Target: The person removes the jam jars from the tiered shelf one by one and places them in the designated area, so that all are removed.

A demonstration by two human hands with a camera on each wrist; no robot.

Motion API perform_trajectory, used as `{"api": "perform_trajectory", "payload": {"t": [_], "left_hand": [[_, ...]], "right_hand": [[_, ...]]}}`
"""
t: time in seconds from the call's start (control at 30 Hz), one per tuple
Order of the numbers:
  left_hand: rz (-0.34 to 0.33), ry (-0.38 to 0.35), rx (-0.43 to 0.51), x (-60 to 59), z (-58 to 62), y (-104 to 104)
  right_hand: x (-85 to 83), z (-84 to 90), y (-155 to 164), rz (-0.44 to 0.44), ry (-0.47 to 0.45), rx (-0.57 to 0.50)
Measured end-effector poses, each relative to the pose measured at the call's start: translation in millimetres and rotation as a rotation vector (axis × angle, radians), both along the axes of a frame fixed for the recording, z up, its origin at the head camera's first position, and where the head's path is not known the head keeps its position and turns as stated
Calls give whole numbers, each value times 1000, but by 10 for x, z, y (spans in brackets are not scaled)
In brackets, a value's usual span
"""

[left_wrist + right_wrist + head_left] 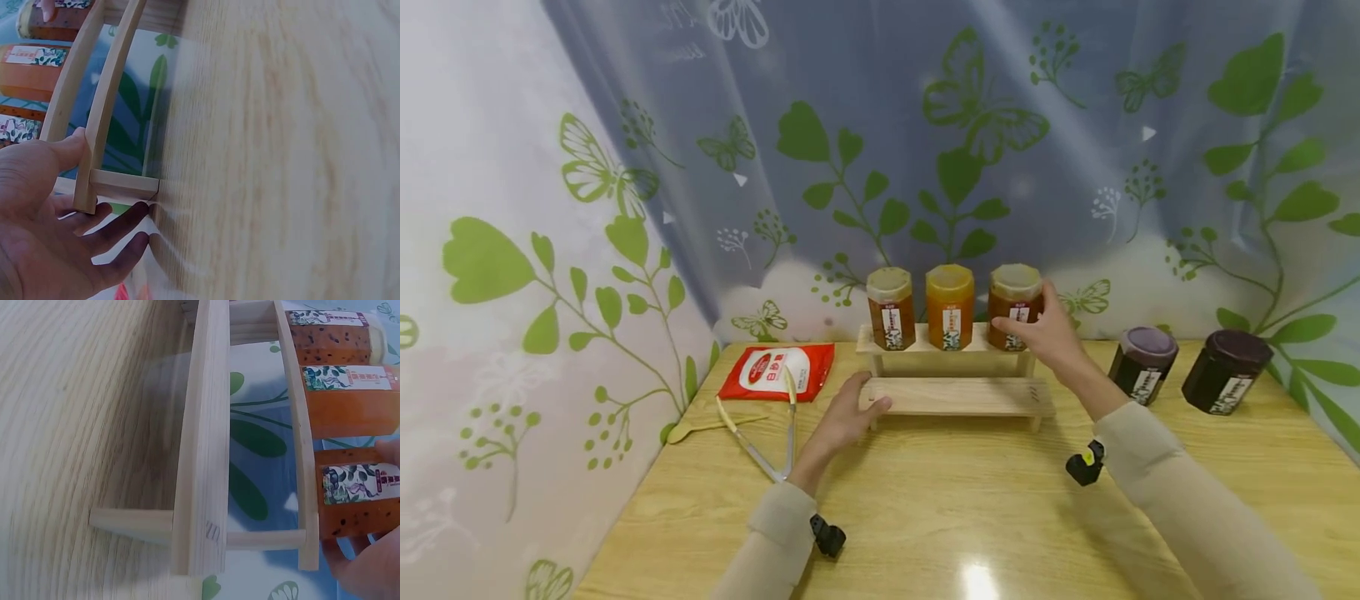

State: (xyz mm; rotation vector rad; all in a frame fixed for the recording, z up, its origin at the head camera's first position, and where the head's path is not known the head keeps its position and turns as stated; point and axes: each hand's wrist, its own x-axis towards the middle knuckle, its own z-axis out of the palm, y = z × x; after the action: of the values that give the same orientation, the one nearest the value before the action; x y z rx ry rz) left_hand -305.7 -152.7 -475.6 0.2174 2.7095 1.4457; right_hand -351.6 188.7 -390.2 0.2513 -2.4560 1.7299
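Wooden and two-stepped, the small pale display rack (958, 377) is set near the back edge of the light wood-grain counter (970, 517), just before the leaf-and-butterfly printed curtain (925, 150); wide bare counter lies in front of it. To its left are a red-and-white flat pouch (777, 371), metal tongs (771, 437) and a wooden spoon (700, 427); to its right, well apart, two dark-lidded jars (1183, 368).

Three amber jars are lined up on the upper step. The right-most amber jar with a pale lid (1013, 305) is gripped at its side by the right hand (1048, 333), fingers curled round it, the grip pinching the jar at label height. The left hand (850, 415) is laid against the left end of the lower step, fingers relaxed and spread.

Seen from the left wrist, the thumb (62, 150) is pressed on a rack slat (103, 106). Seen from the right wrist, only fingertips (369, 575) beside the jar's label (359, 481) are shown.
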Motion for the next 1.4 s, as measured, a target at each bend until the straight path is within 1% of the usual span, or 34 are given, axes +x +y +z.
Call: {"api": "perform_trajectory", "payload": {"t": [0.13, 0.37, 0.6, 0.87, 0.97, 1.1, 1.2, 1.3, 1.4], "left_hand": [[10, -20, 0, 1, 1, 26], [7, 11, -3, -9, -2, 13], [10, 8, -8, -11, -55, -1], [7, 11, -15, -3, -15, 6], [7, 13, -16, -1, 6, 16], [3, 7, -13, 0, 27, 35], [5, -2, -13, 5, 26, 35], [10, -5, -13, 13, 19, 24], [7, 7, -16, 10, 15, 4]], "right_hand": [[63, 10, 86, 18, -9, 36], [150, 30, 205, 39, -16, 78], [229, 40, 273, 43, -12, 100], [325, 86, 357, 32, -10, 151], [373, 95, 408, 32, -17, 143], [454, 98, 498, 43, -20, 104], [519, 88, 566, 40, -18, 92], [577, 71, 635, 20, -9, 96], [625, 47, 713, -6, 11, 125]]}}
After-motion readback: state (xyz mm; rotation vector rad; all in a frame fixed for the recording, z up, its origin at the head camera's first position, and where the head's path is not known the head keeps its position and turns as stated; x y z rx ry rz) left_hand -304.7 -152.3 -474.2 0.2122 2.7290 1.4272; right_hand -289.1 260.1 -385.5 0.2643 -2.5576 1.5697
